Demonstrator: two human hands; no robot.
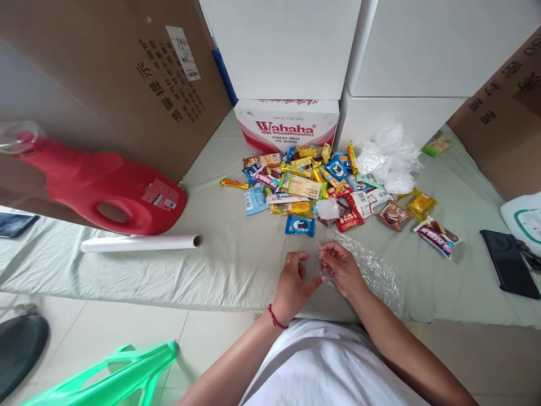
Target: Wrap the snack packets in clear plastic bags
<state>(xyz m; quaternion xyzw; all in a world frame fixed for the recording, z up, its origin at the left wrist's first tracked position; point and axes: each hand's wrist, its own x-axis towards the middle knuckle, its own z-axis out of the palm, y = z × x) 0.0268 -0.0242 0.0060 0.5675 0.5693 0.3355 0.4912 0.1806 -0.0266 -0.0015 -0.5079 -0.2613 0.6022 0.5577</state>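
Two hands meet over one clear plastic bag (372, 270), which lies crinkled on the pale green sheet (236, 265) right in front of the person. The bag's long axis runs diagonally, from its near-left end at the fingers out toward the lower right, where it trails off at the sheet's front edge. The left hand (293, 285) has its fingers curled narrow, thumb and forefinger pinching at the bag's edge. The right hand (342, 268) is curled just as tight, its fingertips gripping the same edge, so the two hands touch or nearly touch at the pinch. A red cord sits on the left wrist.

Just beyond the hands lies a blue snack packet (300, 225), and behind it spreads a heap of wrapped snacks (313, 180) in yellow, red and blue. Crumpled clear bags (389, 158) rest at the heap's right side. A Wahaha water box (286, 127) stands behind the heap against white boxes. Well to the left, a white roll (141, 243) lies lengthwise on the sheet, pointing left to right, with a red jug (101, 189) on its side just behind it. A dark phone (509, 262) lies at the far right.
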